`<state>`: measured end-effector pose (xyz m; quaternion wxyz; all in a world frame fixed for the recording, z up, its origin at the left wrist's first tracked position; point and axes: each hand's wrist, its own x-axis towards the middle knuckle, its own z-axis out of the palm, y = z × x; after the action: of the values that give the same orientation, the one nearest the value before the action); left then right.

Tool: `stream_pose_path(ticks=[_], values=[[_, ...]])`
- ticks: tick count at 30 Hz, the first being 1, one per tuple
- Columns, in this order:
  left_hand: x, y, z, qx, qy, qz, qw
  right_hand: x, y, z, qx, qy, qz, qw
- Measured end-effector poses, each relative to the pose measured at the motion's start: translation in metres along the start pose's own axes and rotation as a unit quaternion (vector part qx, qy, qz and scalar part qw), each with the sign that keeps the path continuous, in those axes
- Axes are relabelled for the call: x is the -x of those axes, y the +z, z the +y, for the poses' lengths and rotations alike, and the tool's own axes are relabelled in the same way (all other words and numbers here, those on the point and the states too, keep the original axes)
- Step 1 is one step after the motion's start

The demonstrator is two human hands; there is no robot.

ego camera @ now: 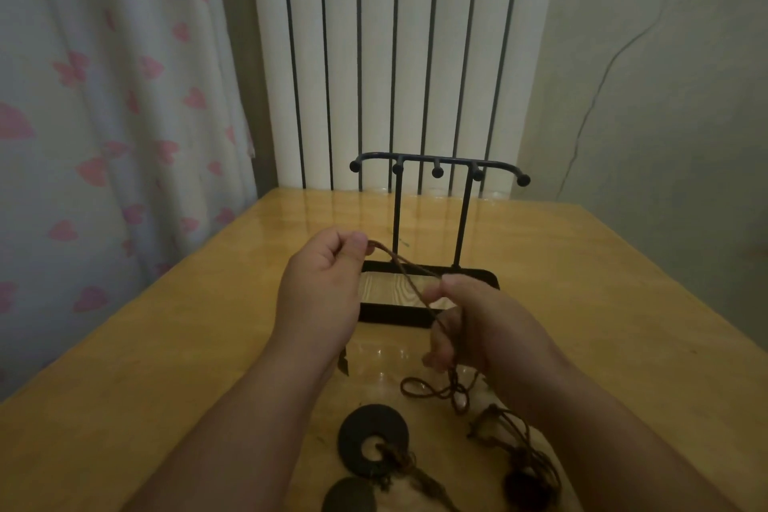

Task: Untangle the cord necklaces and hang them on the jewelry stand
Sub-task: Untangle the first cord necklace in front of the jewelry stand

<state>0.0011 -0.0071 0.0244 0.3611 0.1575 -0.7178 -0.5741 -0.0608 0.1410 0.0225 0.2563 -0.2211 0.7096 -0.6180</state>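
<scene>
Brown cord (392,256) stretched btwn left hand (320,287), pinching upper end, & right hand (478,324), pinching lower down.

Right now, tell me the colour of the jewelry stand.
The stand is black; head view.

One wide-angle, head-worn view looks forward and down along the table (166,345) from close range (forearms enter at 6 o'clock). The left hand (320,283) and right hand (490,324) are near centre, with the jewelry stand (390,315) toward 12 o'clock.
</scene>
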Motion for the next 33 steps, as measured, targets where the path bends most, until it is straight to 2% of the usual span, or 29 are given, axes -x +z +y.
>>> stream_pose_path(ticks=[2,5,6,8,9,10,11,13,14,16,18,21,22,25,28,30,33], values=[[-0.003,-0.003,-0.004,-0.010,-0.001,0.045,0.999,0.003,-0.007,-0.001,0.001,0.000,0.006,1.000],[-0.007,-0.007,-0.008,0.013,-0.023,0.132,0.991,0.008,-0.019,-0.002,0.058,-0.068,0.108,0.990],[-0.008,-0.007,-0.007,0.017,-0.033,0.162,0.986,0.008,-0.024,-0.001,0.094,-0.086,0.166,0.978],[-0.010,-0.009,-0.007,0.040,-0.044,0.203,0.977,0.006,-0.032,0.000,0.186,-0.122,0.291,0.930],[-0.010,-0.010,-0.006,0.046,-0.052,0.213,0.975,0.004,-0.035,0.001,0.209,-0.133,0.330,0.911],[-0.010,-0.010,-0.006,0.050,-0.063,0.208,0.975,0.002,-0.037,0.001,0.199,-0.133,0.346,0.907],[-0.009,-0.009,-0.004,0.058,-0.077,0.187,0.978,0.001,-0.038,0.001,0.153,-0.125,0.334,0.922],[-0.006,-0.006,0.001,0.056,-0.106,0.117,0.986,0.003,-0.035,-0.002,0.006,-0.099,0.255,0.962],[-0.004,-0.005,0.002,0.033,-0.115,0.079,0.990,0.004,-0.033,-0.005,-0.057,-0.093,0.212,0.971],[0.001,-0.005,0.005,-0.029,-0.123,0.006,0.992,0.006,-0.032,-0.006,-0.105,-0.092,0.151,0.979],[0.002,-0.005,0.003,-0.113,-0.110,-0.052,0.986,0.006,-0.030,-0.005,-0.062,-0.098,0.125,0.985],[0.004,-0.003,0.001,-0.261,-0.059,-0.095,0.959,0.006,-0.027,-0.003,0.099,-0.119,0.138,0.978],[0.004,-0.002,0.000,-0.275,-0.029,-0.106,0.955,0.006,-0.025,-0.002,0.145,-0.127,0.140,0.971],[0.006,0.002,0.002,-0.229,0.044,-0.180,0.955,0.005,-0.020,-0.001,0.221,-0.158,0.131,0.953],[0.007,0.007,-0.002,-0.234,0.051,-0.263,0.935,0.007,-0.017,-0.002,0.228,-0.165,0.101,0.954],[0.008,0.008,-0.003,-0.235,0.041,-0.283,0.929,0.009,-0.018,-0.004,0.160,-0.147,0.083,0.973],[0.011,0.005,0.000,-0.125,-0.025,-0.218,0.968,0.011,-0.024,-0.009,-0.071,-0.074,0.100,0.990]])
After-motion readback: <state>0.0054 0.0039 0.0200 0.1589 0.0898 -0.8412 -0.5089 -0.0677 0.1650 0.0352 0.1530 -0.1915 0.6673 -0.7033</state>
